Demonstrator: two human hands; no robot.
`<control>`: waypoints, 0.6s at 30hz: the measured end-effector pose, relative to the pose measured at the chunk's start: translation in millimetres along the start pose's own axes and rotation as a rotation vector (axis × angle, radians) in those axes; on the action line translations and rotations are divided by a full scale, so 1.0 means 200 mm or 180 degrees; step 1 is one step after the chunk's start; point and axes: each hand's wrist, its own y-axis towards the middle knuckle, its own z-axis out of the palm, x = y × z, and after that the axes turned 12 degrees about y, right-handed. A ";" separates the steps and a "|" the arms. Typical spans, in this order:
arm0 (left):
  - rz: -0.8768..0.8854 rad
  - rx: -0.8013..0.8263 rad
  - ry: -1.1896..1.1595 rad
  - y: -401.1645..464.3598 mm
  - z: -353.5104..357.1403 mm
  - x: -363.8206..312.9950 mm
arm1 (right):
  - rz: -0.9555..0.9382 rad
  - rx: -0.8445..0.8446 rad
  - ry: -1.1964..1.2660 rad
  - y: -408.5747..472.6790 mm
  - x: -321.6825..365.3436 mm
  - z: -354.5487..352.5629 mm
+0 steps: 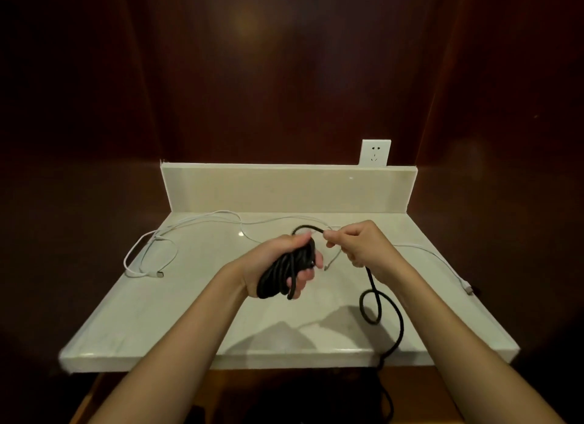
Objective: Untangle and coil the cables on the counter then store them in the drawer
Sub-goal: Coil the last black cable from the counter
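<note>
My left hand (268,265) grips a coil of black cable (286,273) above the middle of the pale counter (158,322). From the coil a black strand arcs over to my right hand (360,243), which pinches it between thumb and fingers. The free length of the black cable drops from my right hand, loops on the counter and hangs over the front edge. A thin white cable (151,253) lies loose over the back and left of the counter, with a plug near its left end. Another white strand runs to the right edge and ends in a plug (467,288).
A low pale backsplash (284,188) closes the back of the counter. A white wall socket (375,152) sits above it at the right. Dark wood panels surround the counter on three sides. No drawer is visible.
</note>
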 end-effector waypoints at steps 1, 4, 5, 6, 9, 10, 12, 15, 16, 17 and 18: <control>0.0047 -0.0223 -0.0165 0.00 0.00 0.02 | 0.0194 0.0045 0.0250 -0.01 -0.04 -0.02; 0.0228 -0.1041 -0.0413 0.03 0.02 0.07 | 0.0675 0.0215 0.0852 -0.06 -0.15 -0.03; 0.0299 -0.1339 -0.0463 0.05 0.02 0.09 | 0.0760 0.0261 0.0930 -0.08 -0.17 -0.02; 0.0370 -0.1634 -0.0482 0.06 0.02 0.11 | 0.0798 0.0318 0.0955 -0.09 -0.19 -0.01; 0.0499 -0.2231 -0.0684 0.09 0.01 0.16 | 0.0736 0.0525 0.0752 -0.13 -0.22 -0.02; 0.0542 -0.2273 -0.0917 0.10 0.01 0.16 | 0.0718 0.0615 0.0655 -0.15 -0.22 -0.03; 0.0717 -0.2197 -0.1560 0.13 0.03 0.17 | 0.0770 0.0820 0.0491 -0.17 -0.22 -0.05; 0.1007 -0.1868 -0.2451 0.12 0.06 0.17 | 0.0809 0.0932 0.0311 -0.21 -0.21 -0.06; 0.1088 -0.1797 -0.2643 0.12 0.06 0.16 | 0.0788 0.0913 0.0322 -0.22 -0.20 -0.06; 0.1175 -0.1743 -0.2802 0.12 0.07 0.16 | 0.0778 0.0906 0.0389 -0.23 -0.20 -0.05; 0.1257 -0.1697 -0.2940 0.12 0.07 0.14 | 0.0772 0.0917 0.0482 -0.23 -0.20 -0.05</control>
